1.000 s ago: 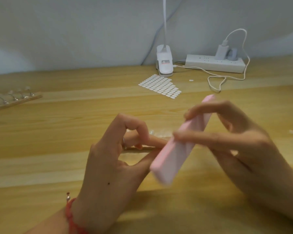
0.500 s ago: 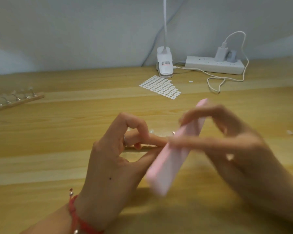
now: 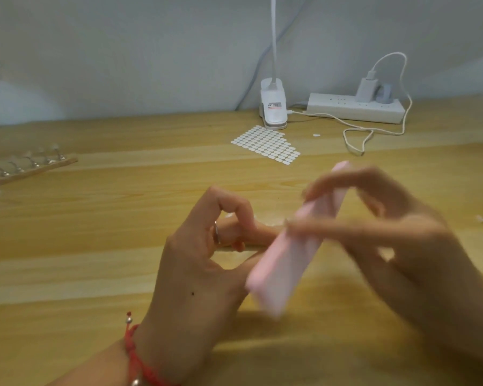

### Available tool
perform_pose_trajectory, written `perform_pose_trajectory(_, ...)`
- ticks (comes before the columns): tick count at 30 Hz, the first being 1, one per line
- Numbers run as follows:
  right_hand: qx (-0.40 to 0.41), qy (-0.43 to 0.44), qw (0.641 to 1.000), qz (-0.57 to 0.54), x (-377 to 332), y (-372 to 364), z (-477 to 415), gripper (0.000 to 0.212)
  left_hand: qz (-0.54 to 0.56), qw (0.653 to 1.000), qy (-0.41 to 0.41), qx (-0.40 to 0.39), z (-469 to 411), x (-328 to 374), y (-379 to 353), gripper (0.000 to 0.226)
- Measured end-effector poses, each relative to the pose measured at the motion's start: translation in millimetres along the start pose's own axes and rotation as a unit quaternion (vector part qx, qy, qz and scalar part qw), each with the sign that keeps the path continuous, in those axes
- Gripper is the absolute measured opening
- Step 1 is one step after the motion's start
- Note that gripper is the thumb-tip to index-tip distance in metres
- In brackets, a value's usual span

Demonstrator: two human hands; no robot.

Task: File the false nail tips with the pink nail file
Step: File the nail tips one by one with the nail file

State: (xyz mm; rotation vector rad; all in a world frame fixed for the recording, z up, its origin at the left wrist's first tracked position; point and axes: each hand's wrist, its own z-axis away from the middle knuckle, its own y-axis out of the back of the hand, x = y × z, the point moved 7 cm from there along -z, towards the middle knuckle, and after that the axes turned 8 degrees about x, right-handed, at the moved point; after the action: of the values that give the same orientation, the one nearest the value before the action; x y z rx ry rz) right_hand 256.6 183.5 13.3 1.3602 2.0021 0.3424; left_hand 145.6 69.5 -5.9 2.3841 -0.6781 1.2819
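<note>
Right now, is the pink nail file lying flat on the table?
No, the right hand holds the pink nail file tilted, off the table.

A single wide-angle camera worn on the person's head looks forward and down over the wooden surface (image 3: 81,260), close above the left hand (image 3: 195,280) and the right hand (image 3: 407,252) with the pink nail file (image 3: 279,271) in its grip, low in frame; the power strip (image 3: 354,108) and wall (image 3: 123,51) mark the far edge.

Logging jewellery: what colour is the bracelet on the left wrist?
The bracelet is red; shows best in head view.
</note>
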Motion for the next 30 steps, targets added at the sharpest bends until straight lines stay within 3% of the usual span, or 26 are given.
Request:
perform_pose_trajectory(2,-0.028,0.023,0.998,-0.054,-16.2,-10.2,8.4,0.029,0.006,1.0,0.011,0.006,0.2,-1.2,1.2,0.044)
perform_pose_trajectory(7,-0.015,-0.006,1.0,0.009,1.1,-2.4,2.7,0.062,-0.031,0.999,-0.016,0.001,-2.4,4.8,3.4,0.039)
perform_pose_trajectory(10,-0.043,0.059,0.997,-0.013,-22.7,-13.7,10.8,0.054,-0.049,0.998,-0.033,-0.004,-0.2,7.9,4.5,0.03)
perform_pose_trajectory(14,-0.016,-0.012,1.0,0.006,4.2,-2.8,1.3,0.065,-0.066,0.997,-0.033,-0.002,-3.1,7.1,5.6,0.038)
perform_pose_trajectory(18,-0.049,0.061,0.997,-0.028,-22.8,-13.5,11.3,0.052,-0.051,0.998,-0.04,-0.002,-1.2,7.0,4.3,0.031)
perform_pose_trajectory(22,-0.027,0.001,1.0,0.009,3.2,-4.9,2.7,0.06,-0.069,0.997,-0.039,0.001,-2.2,4.4,5.2,0.043)
perform_pose_trajectory(26,-0.045,0.097,0.994,-0.003,-23.8,-15.4,14.6,0.041,-0.063,0.997,-0.043,0.011,0.4,5.9,5.1,0.037)
perform_pose_trajectory(30,-0.011,0.035,0.999,0.019,0.5,-4.1,2.3,0.057,-0.044,0.999,-0.025,0.004,-1.6,4.0,5.9,0.035)
